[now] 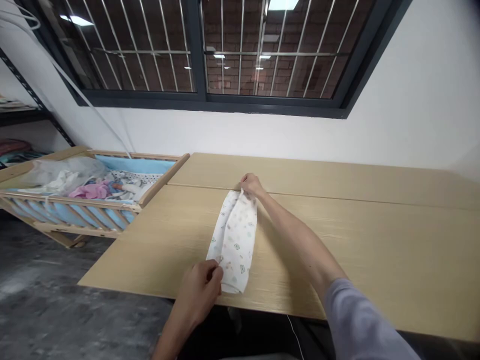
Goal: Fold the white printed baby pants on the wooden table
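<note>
A white cloth [238, 245] printed with small coloured figures lies on the wooden table, folded into a long narrow strip with a fold line running along its length. My right hand [251, 184] reaches to the strip's far end and pinches the fabric there, lifting it slightly. Close to me, my left hand [204, 287] pinches the near left edge between thumb and fingers. Whether the piece is a garment or a plain cloth I cannot tell.
The wooden table [356, 250] stretches far to the right, with a seam across it. At the left stands a wooden crib [150, 196] with blue lining, holding clothes and a pink cloth [92, 190]. A barred window [202, 60] is set in the white wall.
</note>
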Demonstrator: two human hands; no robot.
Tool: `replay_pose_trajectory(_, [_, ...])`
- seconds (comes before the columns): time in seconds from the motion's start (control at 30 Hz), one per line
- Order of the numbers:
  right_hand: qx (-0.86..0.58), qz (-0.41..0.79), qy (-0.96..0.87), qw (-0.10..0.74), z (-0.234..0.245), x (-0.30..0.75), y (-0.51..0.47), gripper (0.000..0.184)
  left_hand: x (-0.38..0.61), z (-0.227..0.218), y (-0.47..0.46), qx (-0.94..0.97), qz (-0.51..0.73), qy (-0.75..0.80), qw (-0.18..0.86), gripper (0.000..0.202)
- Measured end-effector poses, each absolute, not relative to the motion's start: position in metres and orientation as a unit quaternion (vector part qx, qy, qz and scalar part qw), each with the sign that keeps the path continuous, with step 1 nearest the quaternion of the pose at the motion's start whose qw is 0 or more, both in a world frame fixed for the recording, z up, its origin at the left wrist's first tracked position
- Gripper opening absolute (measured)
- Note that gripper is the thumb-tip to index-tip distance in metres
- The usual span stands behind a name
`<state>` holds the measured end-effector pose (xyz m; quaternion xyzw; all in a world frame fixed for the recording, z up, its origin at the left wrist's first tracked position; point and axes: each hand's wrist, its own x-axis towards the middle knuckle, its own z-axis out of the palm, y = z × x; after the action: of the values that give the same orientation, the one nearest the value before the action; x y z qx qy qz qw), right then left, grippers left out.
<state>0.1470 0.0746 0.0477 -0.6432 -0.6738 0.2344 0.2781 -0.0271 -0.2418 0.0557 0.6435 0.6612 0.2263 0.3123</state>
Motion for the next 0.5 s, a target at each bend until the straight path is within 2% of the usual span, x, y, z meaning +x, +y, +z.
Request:
replay_pose_trajectory(0.2, [-0.677, 0.227, -0.661, 0.231, 0.035, 0.091, 0.078, 0.021, -0.039, 0.045, -0.245, 0.622, 0.095, 0.755, 0.187, 0.035])
replay_pose_trajectory(0.37, [-0.658, 0.223, -0.685, 0.219, 0.033, 0.083, 0.073, 0.021, -0.036, 0.047, -0.254, 0.581, -0.016, 0.806, 0.11, 0.037])
replay_pose_trajectory(0.43, [-0.628, 0.22, -0.709, 0.232, 0.036, 0.087, 0.066, 0.022, -0.036, 0.044, -0.262, 0.57, 0.011, 0.818, 0.079, 0.036])
replay_pose_trajectory(0.5, [-0.594, 0.216, -0.735, 0.246, 0.041, 0.092, 0.054, 0.023, -0.033, 0.037, -0.271, 0.6, 0.116, 0.791, 0.025, 0.034])
